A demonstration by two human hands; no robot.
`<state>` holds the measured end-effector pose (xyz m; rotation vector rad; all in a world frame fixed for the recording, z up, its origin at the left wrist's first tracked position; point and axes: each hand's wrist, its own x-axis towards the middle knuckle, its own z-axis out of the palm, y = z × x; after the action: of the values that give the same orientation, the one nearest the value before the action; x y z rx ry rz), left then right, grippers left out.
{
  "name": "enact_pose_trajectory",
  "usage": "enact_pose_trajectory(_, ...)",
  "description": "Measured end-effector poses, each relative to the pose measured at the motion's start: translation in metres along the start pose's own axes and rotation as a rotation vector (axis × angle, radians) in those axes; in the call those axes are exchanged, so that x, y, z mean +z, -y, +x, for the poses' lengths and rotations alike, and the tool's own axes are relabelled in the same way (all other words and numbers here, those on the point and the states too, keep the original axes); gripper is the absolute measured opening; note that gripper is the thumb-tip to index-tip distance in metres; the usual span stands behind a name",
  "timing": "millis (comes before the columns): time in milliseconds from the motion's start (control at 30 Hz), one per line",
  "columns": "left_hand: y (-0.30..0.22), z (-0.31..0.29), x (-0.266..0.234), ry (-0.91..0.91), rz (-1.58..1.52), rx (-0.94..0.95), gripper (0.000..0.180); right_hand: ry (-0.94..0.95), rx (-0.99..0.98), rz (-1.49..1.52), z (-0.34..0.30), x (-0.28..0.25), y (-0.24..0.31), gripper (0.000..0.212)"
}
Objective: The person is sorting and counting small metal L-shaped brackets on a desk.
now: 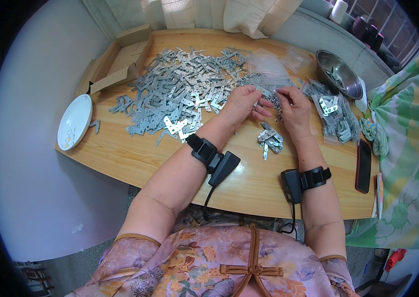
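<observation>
Bracket (267, 93) right of the heap (185, 81) seems pinched in our left grip (241, 104) (right grip (295, 108): we cannot tell); this step seems two-handed, next needing steadiness.

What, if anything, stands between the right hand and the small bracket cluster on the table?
Nothing visible does: wooden tabletop shows between the right hand and the small bracket cluster. The left hand is near the cluster's far edge.
</observation>
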<state>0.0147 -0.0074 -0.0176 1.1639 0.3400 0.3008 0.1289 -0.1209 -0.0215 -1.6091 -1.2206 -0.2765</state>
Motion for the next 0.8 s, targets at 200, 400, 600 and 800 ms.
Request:
enact_pose_trajectory(200,-0.004,-0.001,0.001,-0.004,0.065,0.006,0.019,0.017,0.107,0.144,0.001,0.0,0.0,0.008)
enact_pose_trajectory(400,-0.002,0.001,-0.004,-0.007,0.158,0.067,0.019,-0.048,-0.005,0.133,0.005,0.001,0.008,0.01)
enact_pose_trajectory(600,-0.002,0.0,-0.002,-0.021,0.159,0.072,0.021,-0.028,0.08,0.139,0.004,0.001,0.011,0.006)
enact_pose_trajectory(800,-0.004,-0.002,-0.001,-0.017,0.136,0.06,0.023,-0.033,-0.176,-0.078,0.006,0.002,0.008,0.008)
